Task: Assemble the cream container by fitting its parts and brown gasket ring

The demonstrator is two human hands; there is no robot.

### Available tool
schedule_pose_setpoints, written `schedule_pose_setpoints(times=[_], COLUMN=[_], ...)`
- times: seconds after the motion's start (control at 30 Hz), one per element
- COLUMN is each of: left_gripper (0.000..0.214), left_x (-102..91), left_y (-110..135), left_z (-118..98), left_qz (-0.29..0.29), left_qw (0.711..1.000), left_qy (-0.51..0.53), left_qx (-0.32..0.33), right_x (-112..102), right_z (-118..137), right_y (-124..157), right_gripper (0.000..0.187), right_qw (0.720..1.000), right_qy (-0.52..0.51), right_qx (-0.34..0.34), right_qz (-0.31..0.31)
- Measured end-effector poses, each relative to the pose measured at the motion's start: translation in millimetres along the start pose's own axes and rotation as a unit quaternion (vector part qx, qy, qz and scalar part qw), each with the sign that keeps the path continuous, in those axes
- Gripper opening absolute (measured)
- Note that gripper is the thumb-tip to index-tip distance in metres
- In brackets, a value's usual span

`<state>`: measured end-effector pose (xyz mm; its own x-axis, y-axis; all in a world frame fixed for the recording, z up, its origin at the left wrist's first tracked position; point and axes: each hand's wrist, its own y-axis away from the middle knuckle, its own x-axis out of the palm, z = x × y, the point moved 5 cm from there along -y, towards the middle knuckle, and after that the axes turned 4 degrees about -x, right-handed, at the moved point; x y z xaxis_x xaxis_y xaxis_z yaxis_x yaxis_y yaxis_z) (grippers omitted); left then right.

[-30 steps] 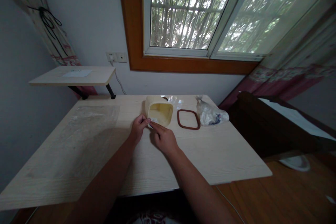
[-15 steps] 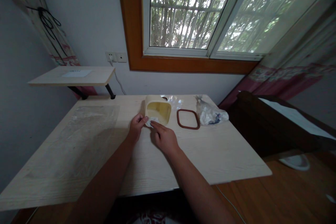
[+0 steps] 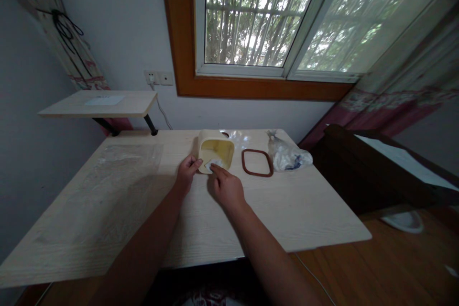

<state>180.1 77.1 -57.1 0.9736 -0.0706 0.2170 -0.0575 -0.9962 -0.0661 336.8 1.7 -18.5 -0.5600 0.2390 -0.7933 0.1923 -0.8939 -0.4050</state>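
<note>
A cream plastic box (image 3: 217,137) lies tipped on the table with its open, yellowish inside facing me. My left hand (image 3: 187,172) grips its lower left corner between thumb and fingers. Against the lower rim, my right hand (image 3: 226,184) presses a small white wipe or tissue (image 3: 212,164) with its fingertips. Part of that white piece is hidden under the fingers. To the right of the box, a reddish-brown rounded square frame (image 3: 257,174) rests flat on the table, touched by neither hand.
A crumpled clear plastic bag (image 3: 290,155) sits at the table's back right. Thin transparent plastic sheeting (image 3: 118,167) covers the left part of the wooden table (image 3: 287,220). A raised shelf (image 3: 132,105) stands at the back left. Dark furniture (image 3: 351,172) is beyond the right edge.
My right hand has slid slightly right along the box's lower rim, and the white piece has moved with it. The left hand and box stay practically in place.
</note>
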Motion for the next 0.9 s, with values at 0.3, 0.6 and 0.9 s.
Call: schedule_pose_setpoints(times=[0.3,0.6,0.9], left_gripper=[0.042,0.044,0.044], left_x=[4.5,4.0,-3.9], left_y=[5.0,4.5,-1.9], left_z=[-3.2,-6.1,1.5], left_qz=[0.013,-0.001,-0.009], left_qw=[0.999,1.000,1.000], left_qy=[-0.046,-0.023,0.013], left_qx=[0.008,0.012,0.004], right_x=[7.5,4.3,-5.3], right_z=[12.1,10.5,-1.4], right_y=[1.6,1.7,-1.0], right_gripper=[0.065,0.056,0.047], right_qw=[0.995,0.992,0.999], right_qy=[-0.071,-0.095,0.002], right_qx=[-0.065,-0.081,-0.023], right_qz=[0.017,-0.009,-0.023])
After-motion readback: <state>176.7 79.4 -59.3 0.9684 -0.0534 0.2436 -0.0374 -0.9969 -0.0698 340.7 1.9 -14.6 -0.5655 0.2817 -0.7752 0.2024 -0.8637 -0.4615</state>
